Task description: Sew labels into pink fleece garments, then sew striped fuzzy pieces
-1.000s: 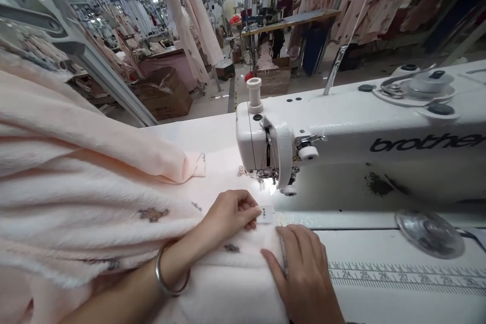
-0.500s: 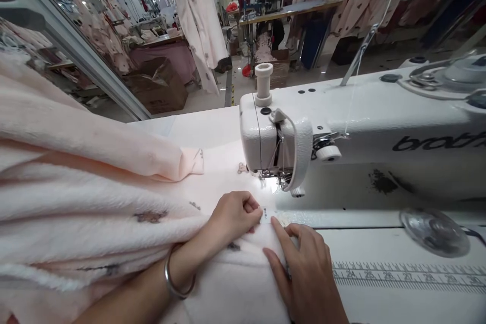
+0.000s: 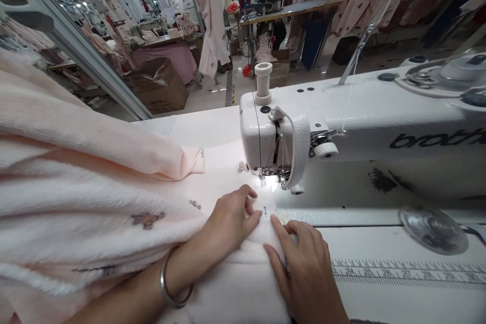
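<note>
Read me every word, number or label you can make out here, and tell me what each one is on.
"broth", the rest cut off by the picture's edge: on the sewing machine.
"24 25 26 27 28 29 30": on the ruler strip.
Print on the white label: too small to read.
Marks on the cardboard box: too blurred to read.

Behind the cardboard box (image 3: pixel 167 86) drapes pink cloth (image 3: pixel 181 59); right of it hangs a patterned garment (image 3: pixel 213 20), and farther right a wood-edged table (image 3: pixel 301 9)
</note>
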Demonstrator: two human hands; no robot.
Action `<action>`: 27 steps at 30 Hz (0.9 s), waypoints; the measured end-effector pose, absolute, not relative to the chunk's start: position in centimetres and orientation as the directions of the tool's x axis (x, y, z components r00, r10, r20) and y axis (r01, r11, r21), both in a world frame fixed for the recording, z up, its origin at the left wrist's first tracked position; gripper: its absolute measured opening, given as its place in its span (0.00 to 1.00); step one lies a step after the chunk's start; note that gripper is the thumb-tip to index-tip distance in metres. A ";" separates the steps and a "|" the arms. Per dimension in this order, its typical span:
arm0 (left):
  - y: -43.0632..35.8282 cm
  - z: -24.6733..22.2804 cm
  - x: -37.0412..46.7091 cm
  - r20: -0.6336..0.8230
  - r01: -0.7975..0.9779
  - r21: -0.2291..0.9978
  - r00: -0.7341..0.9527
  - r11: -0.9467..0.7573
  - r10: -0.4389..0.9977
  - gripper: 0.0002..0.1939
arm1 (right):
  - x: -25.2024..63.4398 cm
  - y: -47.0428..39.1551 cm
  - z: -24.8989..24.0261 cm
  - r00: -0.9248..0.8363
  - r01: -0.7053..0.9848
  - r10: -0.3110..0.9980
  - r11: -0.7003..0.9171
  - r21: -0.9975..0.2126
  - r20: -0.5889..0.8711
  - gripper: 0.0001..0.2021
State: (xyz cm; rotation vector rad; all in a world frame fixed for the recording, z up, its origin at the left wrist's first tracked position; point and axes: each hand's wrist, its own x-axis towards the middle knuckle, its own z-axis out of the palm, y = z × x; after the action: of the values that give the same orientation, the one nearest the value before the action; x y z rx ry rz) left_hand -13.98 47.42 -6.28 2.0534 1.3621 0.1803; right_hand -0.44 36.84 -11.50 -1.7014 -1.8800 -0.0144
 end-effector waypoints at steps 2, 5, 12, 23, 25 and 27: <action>46.6 -5.5 -14.9 -0.089 0.727 0.488 0.592 -0.483 0.801 0.13 | -0.4 36.8 -11.4 0.000 0.908 0.896 0.186 -0.375 0.445 0.18; 45.3 -5.0 -16.2 0.012 0.548 0.332 0.812 -0.768 0.584 0.17 | -0.4 36.8 -11.4 0.007 0.909 0.884 0.189 -0.372 0.467 0.18; 44.6 -6.5 -17.3 -0.050 0.368 0.106 0.930 -0.924 0.365 0.29 | -0.5 36.6 -11.6 0.008 0.915 0.881 0.184 -0.359 0.474 0.18; 44.4 -7.1 -17.2 -0.047 0.420 0.148 0.907 -0.895 0.418 0.28 | -0.7 36.5 -11.5 0.024 0.912 0.869 0.183 -0.366 0.495 0.17; 44.4 -7.2 -17.1 -0.042 0.423 0.158 0.906 -0.892 0.422 0.27 | -0.7 36.5 -11.5 0.025 0.914 0.865 0.183 -0.362 0.501 0.17; 44.5 -7.3 -17.1 -0.034 0.426 0.173 0.904 -0.888 0.427 0.27 | -0.6 36.5 -11.6 0.036 0.908 0.863 0.182 -0.377 0.503 0.18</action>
State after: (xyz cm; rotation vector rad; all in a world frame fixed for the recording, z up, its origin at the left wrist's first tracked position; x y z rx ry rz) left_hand -17.14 44.46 -7.31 2.8913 0.6535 0.0073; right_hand -0.62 36.55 -11.57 -1.6690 -1.8122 -0.0881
